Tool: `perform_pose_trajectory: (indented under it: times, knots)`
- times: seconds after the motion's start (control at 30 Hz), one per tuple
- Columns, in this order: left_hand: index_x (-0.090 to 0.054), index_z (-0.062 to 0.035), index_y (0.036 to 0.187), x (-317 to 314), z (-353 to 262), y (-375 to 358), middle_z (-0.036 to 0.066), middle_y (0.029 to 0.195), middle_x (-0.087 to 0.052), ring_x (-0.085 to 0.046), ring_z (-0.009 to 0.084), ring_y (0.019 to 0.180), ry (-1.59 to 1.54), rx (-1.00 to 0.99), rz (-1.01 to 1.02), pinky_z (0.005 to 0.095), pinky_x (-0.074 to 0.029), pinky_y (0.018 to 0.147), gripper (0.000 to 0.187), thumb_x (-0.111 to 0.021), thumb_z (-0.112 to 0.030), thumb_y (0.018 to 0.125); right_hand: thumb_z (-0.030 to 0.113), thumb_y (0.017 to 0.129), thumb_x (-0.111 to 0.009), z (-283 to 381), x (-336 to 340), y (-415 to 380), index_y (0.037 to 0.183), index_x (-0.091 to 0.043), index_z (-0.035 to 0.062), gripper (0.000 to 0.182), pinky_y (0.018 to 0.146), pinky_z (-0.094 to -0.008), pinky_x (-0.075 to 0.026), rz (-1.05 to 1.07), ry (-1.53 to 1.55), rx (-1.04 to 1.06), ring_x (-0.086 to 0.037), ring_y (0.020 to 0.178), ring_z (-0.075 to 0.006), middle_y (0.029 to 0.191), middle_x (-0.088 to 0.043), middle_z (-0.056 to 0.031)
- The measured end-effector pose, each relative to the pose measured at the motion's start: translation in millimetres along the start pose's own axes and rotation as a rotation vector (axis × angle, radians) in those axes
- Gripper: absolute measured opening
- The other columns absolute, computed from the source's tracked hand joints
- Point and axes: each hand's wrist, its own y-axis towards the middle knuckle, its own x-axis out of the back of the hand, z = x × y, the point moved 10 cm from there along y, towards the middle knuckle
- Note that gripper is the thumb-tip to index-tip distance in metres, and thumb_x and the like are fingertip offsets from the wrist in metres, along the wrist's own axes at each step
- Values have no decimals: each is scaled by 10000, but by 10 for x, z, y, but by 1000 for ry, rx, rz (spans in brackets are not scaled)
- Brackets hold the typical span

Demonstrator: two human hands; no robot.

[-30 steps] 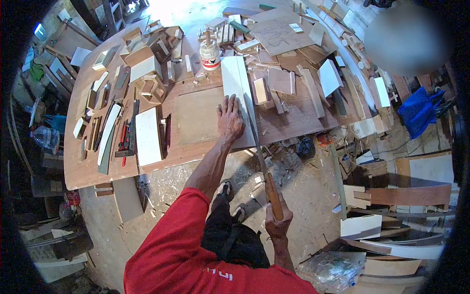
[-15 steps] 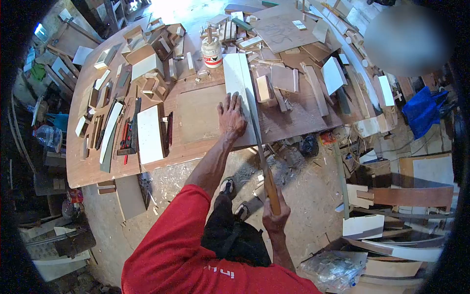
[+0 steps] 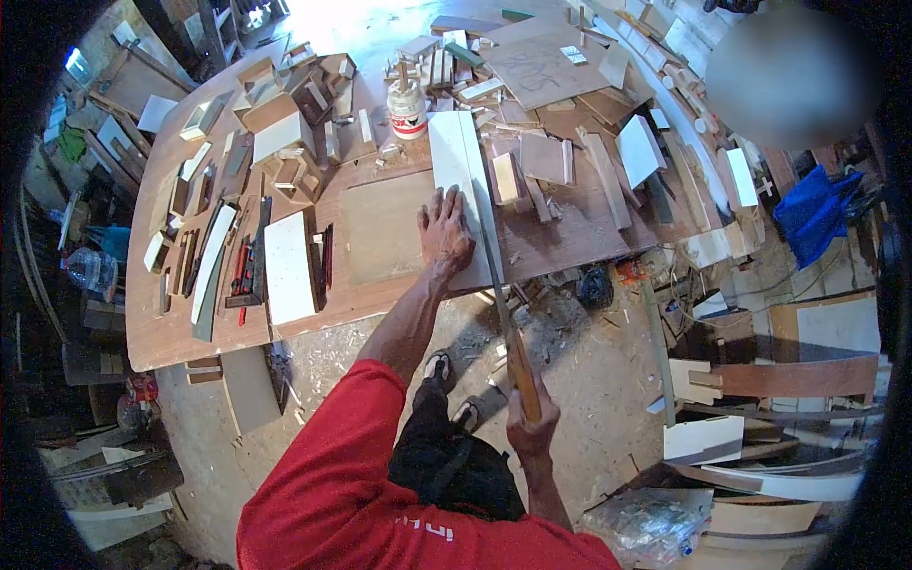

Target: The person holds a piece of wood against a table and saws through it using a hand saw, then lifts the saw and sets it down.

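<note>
My left hand [image 3: 446,233] lies flat on a long white-faced board [image 3: 454,157], its fingers a little apart. The board rests on the worktable and reaches its near edge. Below that edge, my right hand [image 3: 533,429] is wrapped round the wooden handle of a handsaw [image 3: 504,318]. The saw's narrow blade runs forward along the board's right side; how deep it sits in the board cannot be made out. A brown flat panel [image 3: 385,228] is just left of my left hand.
The wooden worktable [image 3: 366,306] carries a white glue bottle [image 3: 407,112], wooden box shapes [image 3: 282,142], a white panel [image 3: 290,268] and several offcuts. A blue bag [image 3: 806,214] hangs at the right. Stacked boards [image 3: 703,439] and a clear plastic bag [image 3: 646,518] lie lower right.
The view has shifted slightly, so the table sits a little lower in it. My left hand stays on the board, and my right hand keeps its hold on the saw.
</note>
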Motion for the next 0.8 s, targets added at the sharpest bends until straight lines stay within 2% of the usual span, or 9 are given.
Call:
perform_pose_trajectory:
  times: [0.17,0.23,0.37,0.5,0.57,0.63,0.7,0.77,0.8]
  knots:
    - [-358,-119,1445,-1,17,4,-10,1543,-272,-191,250,1439,10,-31,-79,511,-150,1147,684,-543,-197,791,62,841,-551,-51,-33,111,1244,-538,-76,426,798,-334,-512,39,1,-42,-662,929,-266,1039,-654,-227]
    - [-359,-120,1445,65,-2,34,-10,1541,-276,-195,249,1437,29,-29,-63,510,-152,1146,686,-554,-200,792,64,834,-554,7,-63,160,1236,-541,-80,427,786,-333,-514,14,26,8,-668,901,-269,1010,-660,-224]
    - [-364,-119,1441,57,-3,1,-5,1537,-283,-199,247,1435,-12,1,-22,505,-153,1146,717,-577,-182,759,59,829,-556,62,76,-47,1201,-562,-80,397,765,-337,-515,6,-9,-53,-669,852,-264,930,-664,-209]
    - [-368,-118,1438,94,-22,7,-1,1537,-284,-192,246,1437,8,-4,-32,497,-156,1147,721,-577,-186,752,61,831,-558,-158,-137,225,1203,-543,-114,412,782,-335,-514,12,-45,-5,-668,886,-260,952,-665,-219]
    - [-366,-118,1439,65,-5,-1,-2,1536,-284,-192,245,1437,12,-13,-31,495,-156,1148,718,-565,-184,753,63,832,-561,-29,-49,30,1211,-539,-111,417,781,-336,-514,-1,-39,60,-666,878,-254,971,-663,-223]
    - [-368,-118,1437,69,-1,33,-1,1535,-286,-196,245,1436,12,-10,-53,494,-156,1148,713,-562,-186,754,74,834,-567,62,84,-125,1199,-552,-90,400,730,-334,-511,-71,1,73,-649,791,-244,910,-652,-202]
    - [-371,-118,1435,45,-8,37,-1,1535,-287,-200,245,1435,12,-17,-74,494,-155,1149,709,-559,-188,755,62,826,-567,53,36,73,1211,-547,-90,415,730,-341,-516,-77,-49,108,-658,800,-255,924,-657,-208]
    - [-378,-115,1429,-14,25,16,3,1530,-294,-208,250,1432,20,-28,-125,498,-153,1149,713,-546,-182,739,36,817,-560,-168,-175,234,1243,-527,-98,448,778,-343,-521,99,-81,-71,-677,903,-273,1014,-664,-231]
    - [-378,-115,1429,48,15,52,3,1530,-294,-208,250,1432,26,-35,-134,498,-153,1149,713,-546,-182,739,34,817,-552,-160,-130,191,1235,-530,-104,441,771,-355,-524,-12,-103,106,-678,903,-274,1019,-661,-238]
